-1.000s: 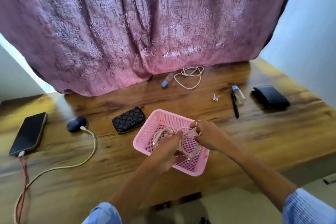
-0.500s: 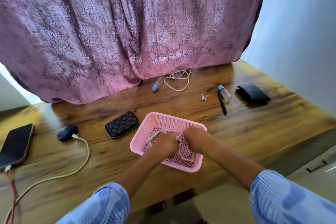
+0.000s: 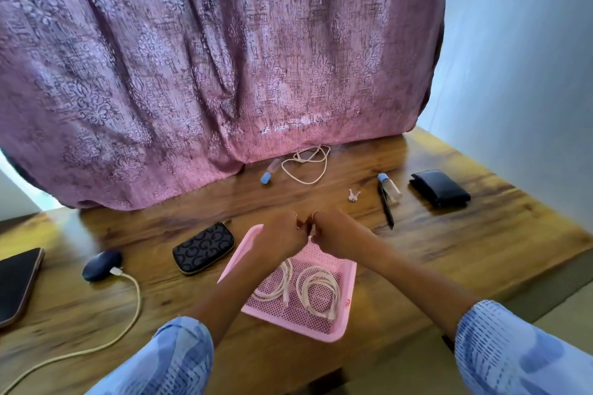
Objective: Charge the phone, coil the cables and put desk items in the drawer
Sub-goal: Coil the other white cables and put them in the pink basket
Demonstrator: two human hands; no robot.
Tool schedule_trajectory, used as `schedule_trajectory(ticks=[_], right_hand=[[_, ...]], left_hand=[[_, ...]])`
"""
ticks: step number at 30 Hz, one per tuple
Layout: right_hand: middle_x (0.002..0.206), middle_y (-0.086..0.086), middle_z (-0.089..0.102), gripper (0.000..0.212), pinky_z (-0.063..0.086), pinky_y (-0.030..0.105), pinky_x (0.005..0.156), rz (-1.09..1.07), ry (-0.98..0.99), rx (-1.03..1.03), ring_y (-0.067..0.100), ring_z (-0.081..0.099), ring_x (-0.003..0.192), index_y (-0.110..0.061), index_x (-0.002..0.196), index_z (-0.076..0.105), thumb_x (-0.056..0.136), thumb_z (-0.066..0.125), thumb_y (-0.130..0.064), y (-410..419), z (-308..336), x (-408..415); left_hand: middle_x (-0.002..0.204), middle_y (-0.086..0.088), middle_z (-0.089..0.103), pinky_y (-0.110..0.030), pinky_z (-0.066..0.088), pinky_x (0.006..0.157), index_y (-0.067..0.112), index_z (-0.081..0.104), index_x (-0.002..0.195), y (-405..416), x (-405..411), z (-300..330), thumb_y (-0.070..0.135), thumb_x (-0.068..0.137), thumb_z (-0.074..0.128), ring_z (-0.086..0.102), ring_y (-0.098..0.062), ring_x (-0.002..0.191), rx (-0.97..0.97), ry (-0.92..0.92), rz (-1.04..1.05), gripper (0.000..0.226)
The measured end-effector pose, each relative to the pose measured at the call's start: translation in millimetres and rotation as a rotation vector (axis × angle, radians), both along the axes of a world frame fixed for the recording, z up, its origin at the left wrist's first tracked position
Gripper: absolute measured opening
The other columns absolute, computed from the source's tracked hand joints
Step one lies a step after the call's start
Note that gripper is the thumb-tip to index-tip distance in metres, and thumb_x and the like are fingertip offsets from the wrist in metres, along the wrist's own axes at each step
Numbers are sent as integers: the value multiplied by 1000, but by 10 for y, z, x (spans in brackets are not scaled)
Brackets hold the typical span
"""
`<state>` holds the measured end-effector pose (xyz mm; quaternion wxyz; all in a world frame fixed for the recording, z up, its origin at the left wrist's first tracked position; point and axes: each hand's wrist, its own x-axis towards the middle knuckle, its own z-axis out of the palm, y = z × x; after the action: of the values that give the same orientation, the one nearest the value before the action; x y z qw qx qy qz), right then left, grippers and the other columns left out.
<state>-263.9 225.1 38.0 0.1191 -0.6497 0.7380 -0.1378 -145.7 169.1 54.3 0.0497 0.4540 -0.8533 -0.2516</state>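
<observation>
Where both hands (image 3: 308,234) meet knuckle-to-knuckle, the pink basket's (image 3: 348,305) far rim is hidden.

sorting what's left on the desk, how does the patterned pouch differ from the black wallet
The patterned pouch has a printed curl pattern and a zip edge; the black wallet is plain and smooth. The pouch lies left of the pink basket, the wallet at the far right near the pen. Both are dark, closed and flat on the desk.

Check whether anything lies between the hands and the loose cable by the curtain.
Nothing visible does. Both hands, left and right, are above the far rim of the pink basket, and only bare wood lies between them and the loose cable. The keys lie off to the right.
</observation>
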Motion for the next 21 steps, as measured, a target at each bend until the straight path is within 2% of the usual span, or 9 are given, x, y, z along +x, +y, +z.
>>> schedule_trajectory(ticks=[2,5,7,9,12,15,18,21], right_hand=[[103,10,68,20,47,27,72,-20,-32,-26,23,64,90,-6,98,67,83,54,-2,-90,17,-136],[109,8,66,26,47,27,83,-43,-63,0,22,63,97,-12,108,66,84,57,-7,-235,-12,-374],[111,8,64,26,43,26,83,-51,-42,39,22,61,101,-13,110,65,84,59,-11,-340,-50,-539],[113,8,62,26,43,25,80,-45,-47,73,22,59,101,-13,110,64,84,60,-13,-450,-82,-716],[115,12,63,27,42,25,83,-40,-44,90,25,58,105,-10,110,65,84,60,-15,-612,-110,-967],[114,13,63,27,43,27,85,-17,-24,103,26,58,106,-7,111,65,86,59,-15,-807,-121,-1210],[109,13,66,24,49,30,85,-25,-36,100,27,62,99,-9,105,67,85,58,-19,-1075,-179,-1451],[114,15,64,27,45,32,90,2,4,100,30,59,107,-7,107,66,85,57,-21,-1366,-272,-1640]], left_hand=[[75,-8,58,-28,34,64,7,54,71,-84,-93,39,28,96,48,58,-28,82,-5,31,15,33],[92,-15,63,-27,30,64,10,47,71,-238,-247,34,24,95,48,59,-28,92,-6,68,68,27],[98,-17,64,-28,31,66,13,45,69,-344,-356,15,24,94,49,58,-28,93,-10,77,88,28],[99,-17,65,-27,32,67,10,49,74,-431,-475,31,25,93,50,58,-28,94,-25,79,110,25],[103,-16,65,-26,34,70,2,59,92,-559,-639,66,27,95,49,58,-28,98,-31,61,133,27],[104,-13,62,-26,36,71,6,57,83,-720,-799,57,27,95,49,59,-25,97,-13,62,154,25],[134,-14,49,-28,39,86,0,60,90,-912,-966,42,25,95,51,54,-24,114,-5,103,175,28],[139,-11,48,-28,38,91,8,48,78,-1068,-1082,5,27,95,50,52,-22,119,4,101,205,25]])
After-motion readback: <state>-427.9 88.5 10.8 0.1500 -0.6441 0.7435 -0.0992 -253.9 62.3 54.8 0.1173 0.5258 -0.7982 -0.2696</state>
